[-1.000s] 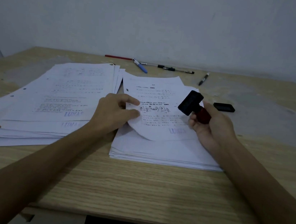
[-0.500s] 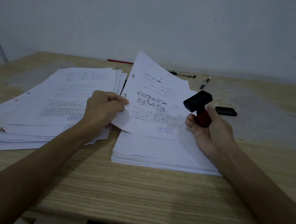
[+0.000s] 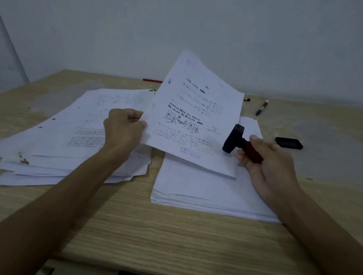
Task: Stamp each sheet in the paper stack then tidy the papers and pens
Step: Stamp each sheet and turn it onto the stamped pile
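Head camera view, looking down over a light wooden desk [image 3: 163,234] set against a plain pale wall [image 3: 191,23] in dim light. Two bare forearms reach in from the bottom corners.

Left hand [image 3: 122,129]: fingers and thumb pinch the left edge of a single printed sheet [image 3: 196,116], holding it raised and tilted with its top edge up toward the wall. The sheet carries lines of printed text, a small cartoon strip across the middle, and a faint blue stamp mark [image 3: 189,152] near its bottom edge.

Right hand [image 3: 265,162]: fingers curl around the red handle of a rubber stamp [image 3: 238,143], whose black head points left, just beside the raised sheet's right edge.

Under the raised sheet lies a fairly neat paper stack [image 3: 210,194], on the desk in front of the right hand. To its left a looser, fanned-out pile of sheets [image 3: 71,141] spreads over the desk; the left hand hovers above its right side. The top pages there show printed text, punched holes and a reddish stain near the lower left corner.

Right of the stamp, a black ink pad [image 3: 289,143] lies flat on the desk. Near the back edge lie a black marker [image 3: 262,107] at an angle, and a red pen [image 3: 153,80] partly hidden behind the raised sheet. Another dark pen tip [image 3: 247,99] peeks out at the sheet's right edge.
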